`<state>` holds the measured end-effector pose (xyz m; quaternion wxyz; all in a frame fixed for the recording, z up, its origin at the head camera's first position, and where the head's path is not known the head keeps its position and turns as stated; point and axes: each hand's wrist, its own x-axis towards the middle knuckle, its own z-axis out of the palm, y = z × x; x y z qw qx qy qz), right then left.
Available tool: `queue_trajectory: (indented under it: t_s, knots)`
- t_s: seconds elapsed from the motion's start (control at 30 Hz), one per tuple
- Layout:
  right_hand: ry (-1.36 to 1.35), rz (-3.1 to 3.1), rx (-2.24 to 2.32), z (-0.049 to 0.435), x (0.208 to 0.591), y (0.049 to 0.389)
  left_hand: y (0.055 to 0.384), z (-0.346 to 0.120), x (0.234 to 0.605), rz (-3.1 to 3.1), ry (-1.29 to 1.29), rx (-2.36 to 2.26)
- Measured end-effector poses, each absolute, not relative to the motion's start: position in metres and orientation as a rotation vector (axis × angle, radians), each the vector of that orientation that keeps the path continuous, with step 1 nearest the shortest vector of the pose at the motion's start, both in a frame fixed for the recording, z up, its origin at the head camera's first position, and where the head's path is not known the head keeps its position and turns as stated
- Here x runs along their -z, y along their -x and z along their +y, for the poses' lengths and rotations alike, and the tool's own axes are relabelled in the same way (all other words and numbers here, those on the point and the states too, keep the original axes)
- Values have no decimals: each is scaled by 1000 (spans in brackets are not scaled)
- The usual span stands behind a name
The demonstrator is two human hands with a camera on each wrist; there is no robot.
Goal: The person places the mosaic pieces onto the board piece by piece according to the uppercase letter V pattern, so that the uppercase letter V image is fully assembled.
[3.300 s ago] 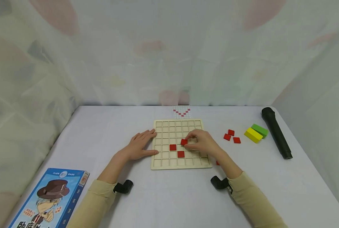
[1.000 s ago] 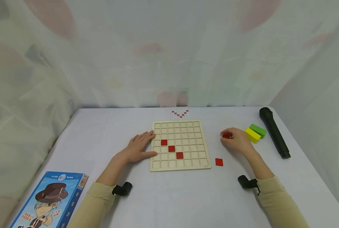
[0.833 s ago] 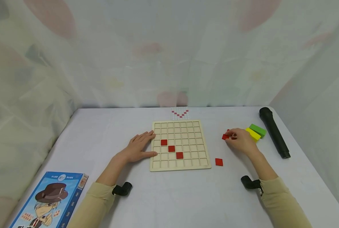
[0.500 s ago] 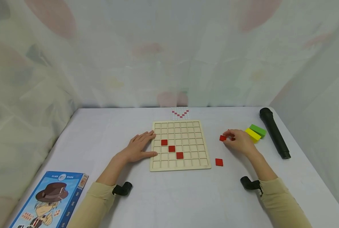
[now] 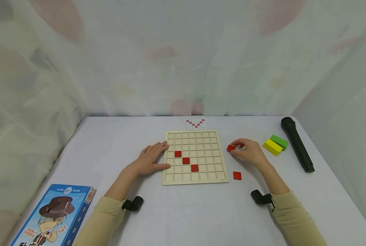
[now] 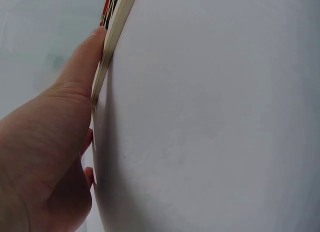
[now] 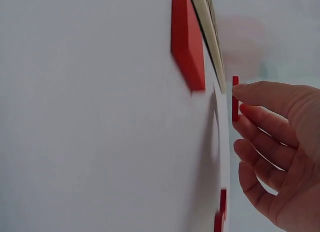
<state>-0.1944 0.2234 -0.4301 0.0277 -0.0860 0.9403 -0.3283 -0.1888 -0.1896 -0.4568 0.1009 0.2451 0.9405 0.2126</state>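
My right hand (image 5: 247,151) pinches a small red square tile (image 5: 230,148) between thumb and fingertips, just right of the wooden grid board (image 5: 207,176). In the right wrist view this red tile (image 7: 235,105) is edge-on and raised off the table. My left hand (image 5: 149,159) rests with spread, fairly straight fingers at the board's left edge; the left wrist view shows the thumb (image 6: 82,62) on that edge. Three red tiles lie in a descending diagonal on the board: upper (image 5: 178,154), middle (image 5: 186,161) and lower (image 5: 194,168).
One loose red tile (image 5: 237,175) lies right of the board; more red tiles (image 7: 223,202) show low in the right wrist view. A patterned card (image 5: 196,123) sits behind the board. Yellow (image 5: 272,147) and green (image 5: 279,141) blocks, a black microphone-like object (image 5: 297,145) and blue box (image 5: 53,215) flank it.
My right hand set a third red tile on the board, went right to the loose tiles, picked one up and now moves it left toward the board. My left hand stays put.
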Motion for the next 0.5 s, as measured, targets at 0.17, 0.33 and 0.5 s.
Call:
queue_trajectory:
  t_s: [0.17, 0.33, 0.5]
  knots:
    - [315, 2869, 1055, 198, 429, 195, 189, -188, 458, 2780, -731, -635]
    - [364, 2824, 1076, 171, 428, 199, 190, -187, 457, 2782, -728, -626]
    - [466, 2791, 1099, 150, 428, 203, 190, -185, 457, 2785, -731, -628]
